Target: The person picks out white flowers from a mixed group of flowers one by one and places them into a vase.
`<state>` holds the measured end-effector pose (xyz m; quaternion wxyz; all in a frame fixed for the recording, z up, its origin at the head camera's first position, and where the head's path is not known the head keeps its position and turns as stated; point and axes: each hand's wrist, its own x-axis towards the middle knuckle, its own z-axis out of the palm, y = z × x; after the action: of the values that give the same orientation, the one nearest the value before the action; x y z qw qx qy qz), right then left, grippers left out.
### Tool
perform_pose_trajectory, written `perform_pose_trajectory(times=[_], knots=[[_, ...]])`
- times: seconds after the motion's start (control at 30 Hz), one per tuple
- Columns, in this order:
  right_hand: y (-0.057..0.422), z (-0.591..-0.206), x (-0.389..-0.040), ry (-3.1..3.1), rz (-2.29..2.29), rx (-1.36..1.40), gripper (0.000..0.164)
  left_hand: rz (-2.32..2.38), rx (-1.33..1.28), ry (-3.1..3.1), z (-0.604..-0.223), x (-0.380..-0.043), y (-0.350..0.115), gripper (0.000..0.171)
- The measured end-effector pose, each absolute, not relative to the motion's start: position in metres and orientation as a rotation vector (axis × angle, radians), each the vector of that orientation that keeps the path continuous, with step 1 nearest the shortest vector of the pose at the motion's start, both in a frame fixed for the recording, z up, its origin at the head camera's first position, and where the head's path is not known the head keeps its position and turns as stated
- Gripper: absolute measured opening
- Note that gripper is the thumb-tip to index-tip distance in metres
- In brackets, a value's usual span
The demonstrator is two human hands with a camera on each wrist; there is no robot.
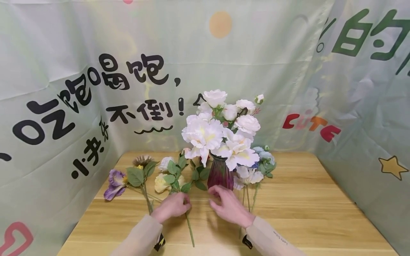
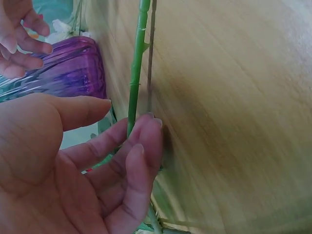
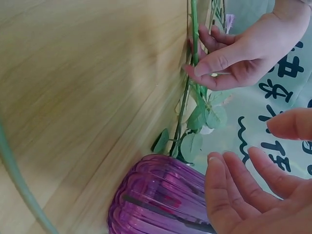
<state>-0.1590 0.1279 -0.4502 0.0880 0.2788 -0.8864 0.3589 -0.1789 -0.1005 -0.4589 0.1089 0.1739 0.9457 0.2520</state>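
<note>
My left hand is at a green rose stem; its fingers bend loosely beside the stem, and the thumb stands apart from them. The stem carries green leaves and a pale yellow rose. In front of the purple ribbed glass vase, my right hand has its fingers loosely bent, with nothing held. The right wrist view shows those fingertips close to the vase; whether they touch it, I cannot tell. White artificial flowers fill the vase's mouth and hide its rim.
To the left lie a purple flower and a brownish flower on long stems. Right of the vase are a white flower and blue flowers. Printed cloth surrounds the wooden table.
</note>
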Motion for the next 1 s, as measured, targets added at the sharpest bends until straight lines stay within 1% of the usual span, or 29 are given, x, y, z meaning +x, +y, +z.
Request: perform_pose_trajectory(times=[0.2,0.27,0.43,0.53,0.6,0.67,0.83,0.9,1.0], knots=[[0.129,-0.452,-0.159,-2.643,1.067,0.832,0.025,0.806,0.509,2.773,-0.461,-0.179,-0.105,0.024],[0.130,-0.452,-0.159,-2.641,1.072,0.835,0.025,0.849,0.509,2.773,-0.462,-0.178,-0.108,0.022],[0.131,-0.454,-0.160,-2.636,1.099,0.843,0.025,0.972,0.551,2.804,-0.462,-0.176,-0.122,0.005],[0.132,-0.455,-0.160,-2.641,1.106,0.839,0.025,1.062,0.573,2.821,-0.462,-0.176,-0.131,0.004],[0.133,-0.455,-0.159,-2.642,1.111,0.839,0.026,1.159,0.541,2.795,-0.463,-0.175,-0.137,0.003],[0.133,-0.456,-0.159,-2.645,1.117,0.838,0.026,1.304,0.471,2.721,-0.466,-0.174,-0.142,0.009],[0.134,-0.456,-0.157,-2.653,1.112,0.836,0.025,1.596,0.223,2.522,-0.472,-0.172,-0.151,0.031],[0.134,-0.456,-0.157,-2.654,1.111,0.837,0.025,1.648,0.146,2.472,-0.473,-0.173,-0.154,0.035],[0.133,-0.456,-0.157,-2.651,1.118,0.842,0.025,1.701,0.079,2.386,-0.472,-0.176,-0.157,0.037]])
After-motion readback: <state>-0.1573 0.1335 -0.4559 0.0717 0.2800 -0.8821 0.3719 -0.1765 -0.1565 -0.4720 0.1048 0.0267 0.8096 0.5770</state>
